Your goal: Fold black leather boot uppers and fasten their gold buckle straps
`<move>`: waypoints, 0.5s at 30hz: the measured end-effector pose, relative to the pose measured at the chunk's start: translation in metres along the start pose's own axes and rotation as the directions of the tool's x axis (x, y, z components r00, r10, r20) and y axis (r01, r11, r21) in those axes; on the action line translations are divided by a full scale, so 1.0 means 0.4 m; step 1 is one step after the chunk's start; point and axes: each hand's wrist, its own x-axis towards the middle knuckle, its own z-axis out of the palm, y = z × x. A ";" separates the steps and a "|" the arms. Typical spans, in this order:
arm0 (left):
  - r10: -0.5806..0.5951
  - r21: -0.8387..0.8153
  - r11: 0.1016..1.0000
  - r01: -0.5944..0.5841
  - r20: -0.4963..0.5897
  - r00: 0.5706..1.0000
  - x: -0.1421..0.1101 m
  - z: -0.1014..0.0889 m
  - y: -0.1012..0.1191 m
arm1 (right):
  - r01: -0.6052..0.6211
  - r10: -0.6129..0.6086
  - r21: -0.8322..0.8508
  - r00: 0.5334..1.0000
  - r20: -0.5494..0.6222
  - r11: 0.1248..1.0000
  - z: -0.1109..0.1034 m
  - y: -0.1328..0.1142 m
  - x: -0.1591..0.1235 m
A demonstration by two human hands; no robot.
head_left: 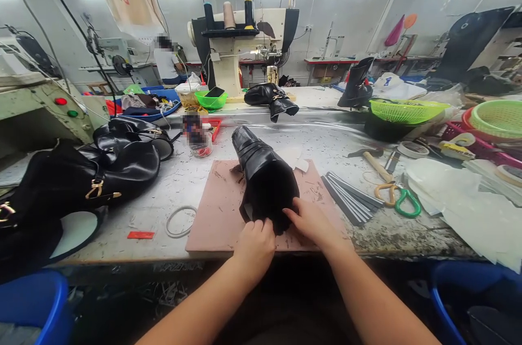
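A black leather boot upper (265,163) lies on a pink board (207,220), its wide opening facing me and its narrower end pointing away. My left hand (256,242) is closed on the lower edge of that opening, fingers pinching the rim. On the right side of the same rim, my right hand (312,223) grips with the thumb on top, its other fingers partly hidden. The inside of the upper is dark. A roll of pale tape (181,221) lies left of the board, and dark grey strips (353,198) lie to its right.
Black boot uppers with gold buckles (98,187) are piled at left. A hammer (377,165) and scissors (408,202) lie at right, near white sheets (468,198) and a green basket (408,110). A sewing machine (228,57) stands behind. Blue bins (57,301) flank the table's front.
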 end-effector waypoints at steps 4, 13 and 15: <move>0.006 -0.043 0.999 0.000 0.122 0.993 0.022 -0.043 0.013 | -0.029 0.032 -0.057 0.999 0.044 0.998 -0.001 0.003 0.009; -0.024 -0.165 0.984 0.069 0.262 0.965 0.130 -0.055 0.058 | -0.004 -0.004 -0.285 1.000 -0.027 0.959 -0.089 -0.005 -0.003; -0.042 -0.230 0.968 0.100 0.245 0.969 0.122 -0.031 0.063 | 0.097 -0.116 -0.309 0.992 -0.046 0.946 -0.109 -0.027 0.004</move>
